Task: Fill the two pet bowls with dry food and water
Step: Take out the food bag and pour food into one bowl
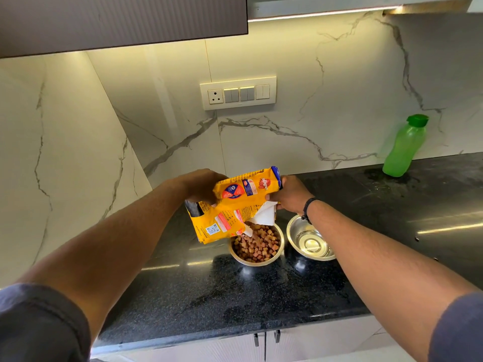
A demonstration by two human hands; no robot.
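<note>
Both hands hold a yellow dry food bag [232, 205] tilted above the counter. My left hand [201, 186] grips its upper left side and my right hand [286, 194] grips its right end. The bag's torn white mouth hangs over the left steel bowl [257, 261], which is heaped with brown kibble [257, 245]. Beside it on the right stands a second steel bowl [308, 242], shiny inside and with no kibble in it; my right forearm crosses its rim. A green water bottle [405, 146] with its cap on stands at the back right against the wall.
The black speckled countertop [235, 296] runs from the corner on the left to the right edge of view. A marble backsplash with a switch panel [237, 93] rises behind. An upper cabinet [117, 19] hangs overhead at left. Cabinet doors with handles [266, 338] lie below the counter edge.
</note>
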